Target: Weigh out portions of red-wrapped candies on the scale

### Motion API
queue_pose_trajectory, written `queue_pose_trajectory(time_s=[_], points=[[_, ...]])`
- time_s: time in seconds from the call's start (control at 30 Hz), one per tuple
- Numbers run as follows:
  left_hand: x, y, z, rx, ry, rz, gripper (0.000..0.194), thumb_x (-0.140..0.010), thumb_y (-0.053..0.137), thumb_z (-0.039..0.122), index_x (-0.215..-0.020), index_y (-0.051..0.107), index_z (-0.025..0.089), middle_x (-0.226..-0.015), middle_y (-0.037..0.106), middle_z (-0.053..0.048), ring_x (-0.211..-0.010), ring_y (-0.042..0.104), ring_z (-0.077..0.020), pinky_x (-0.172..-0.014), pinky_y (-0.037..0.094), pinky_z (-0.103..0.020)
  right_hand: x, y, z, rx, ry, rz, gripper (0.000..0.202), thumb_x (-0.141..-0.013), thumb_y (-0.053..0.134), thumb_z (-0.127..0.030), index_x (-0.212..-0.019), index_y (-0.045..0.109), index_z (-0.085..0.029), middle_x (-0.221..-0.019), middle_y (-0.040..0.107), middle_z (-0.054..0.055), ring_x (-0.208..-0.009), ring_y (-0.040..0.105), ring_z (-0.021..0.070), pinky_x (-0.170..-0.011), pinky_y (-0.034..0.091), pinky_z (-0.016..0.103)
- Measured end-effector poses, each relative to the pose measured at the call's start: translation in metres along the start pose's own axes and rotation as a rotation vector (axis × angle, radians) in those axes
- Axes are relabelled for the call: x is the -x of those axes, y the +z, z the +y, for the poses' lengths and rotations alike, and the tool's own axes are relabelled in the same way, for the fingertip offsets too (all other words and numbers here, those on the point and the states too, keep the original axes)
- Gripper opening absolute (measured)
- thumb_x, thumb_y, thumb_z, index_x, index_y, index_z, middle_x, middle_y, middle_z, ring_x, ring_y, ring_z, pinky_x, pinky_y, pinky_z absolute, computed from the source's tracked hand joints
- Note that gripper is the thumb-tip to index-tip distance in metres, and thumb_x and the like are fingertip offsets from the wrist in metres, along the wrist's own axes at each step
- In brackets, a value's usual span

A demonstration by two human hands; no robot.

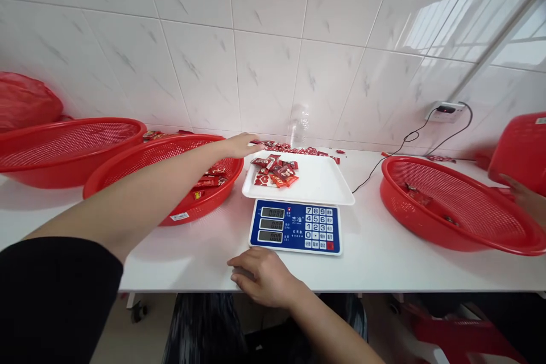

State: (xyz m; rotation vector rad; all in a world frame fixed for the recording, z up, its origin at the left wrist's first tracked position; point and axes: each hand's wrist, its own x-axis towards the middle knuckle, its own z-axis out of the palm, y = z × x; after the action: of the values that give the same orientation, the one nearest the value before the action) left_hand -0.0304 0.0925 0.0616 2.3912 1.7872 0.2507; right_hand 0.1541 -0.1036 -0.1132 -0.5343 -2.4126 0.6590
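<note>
My left hand [244, 145] stretches across a red basket [128, 168] toward the back left corner of the white scale tray [322, 176]. Its fingers extend near loose red packets behind the tray, and I see nothing held in them. A small heap of red and brown candy packets [277, 170] lies on the tray's left side. Below the tray is the scale's blue keypad panel [295, 226], with lit digits too faint to read surely. At the table's front edge, just before the scale, my right hand [269, 277] rests with fingers loosely bent and apart, holding nothing visible.
Another red basket [72, 176] and a red plastic bag [28, 102] are at left. On the right, a red basket [426, 233] holds a few packets; another person's hand [522, 196] is beside it. Loose packets [309, 151] line the wall. A black cable [379, 162] runs to the socket.
</note>
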Motion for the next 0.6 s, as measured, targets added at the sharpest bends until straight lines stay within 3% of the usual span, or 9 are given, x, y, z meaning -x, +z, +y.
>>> queue_pose_trajectory(time_s=[0.13,0.27,0.4,0.6], points=[[0.031,-0.012,-0.051,0.006,-0.169,-0.038,0.057,-0.088,0.041,0.055,-0.127,0.053,0.015,-0.135,0.054,-0.013,-0.118,0.052,-0.0267,-0.100,0.038,-0.034,0.000,0.000,0.000,0.019,-0.001,0.000,0.029,-0.093,0.050,-0.028,-0.118,0.061,-0.018,-0.104,0.070,0.006,-0.092,0.063,0.0187,-0.084,0.046,0.029],[0.056,-0.013,-0.077,-0.006,-0.264,-0.057,0.056,-0.091,0.042,0.049,-0.130,0.050,0.011,-0.138,0.050,-0.017,-0.119,0.051,-0.0294,-0.098,0.040,-0.038,0.000,0.002,0.000,0.027,0.006,-0.008,0.029,-0.093,0.051,-0.029,-0.117,0.061,-0.018,-0.103,0.070,0.006,-0.092,0.062,0.0191,-0.084,0.047,0.029],[0.063,-0.009,-0.073,-0.011,-0.261,-0.060,0.055,-0.090,0.044,0.048,-0.128,0.052,0.009,-0.135,0.052,-0.017,-0.115,0.053,-0.0295,-0.096,0.041,-0.041,0.001,0.002,0.000,0.020,0.015,-0.006,0.029,-0.093,0.051,-0.030,-0.117,0.061,-0.019,-0.104,0.070,0.006,-0.093,0.062,0.0192,-0.084,0.047,0.029],[0.047,0.001,-0.033,0.000,-0.068,-0.033,0.044,-0.087,0.051,0.040,-0.125,0.057,0.018,-0.128,0.059,-0.005,-0.111,0.055,-0.0208,-0.097,0.041,-0.030,0.001,0.001,-0.001,0.013,0.023,-0.007,0.028,-0.093,0.052,-0.029,-0.117,0.061,-0.019,-0.102,0.070,0.006,-0.092,0.062,0.0188,-0.083,0.047,0.028]])
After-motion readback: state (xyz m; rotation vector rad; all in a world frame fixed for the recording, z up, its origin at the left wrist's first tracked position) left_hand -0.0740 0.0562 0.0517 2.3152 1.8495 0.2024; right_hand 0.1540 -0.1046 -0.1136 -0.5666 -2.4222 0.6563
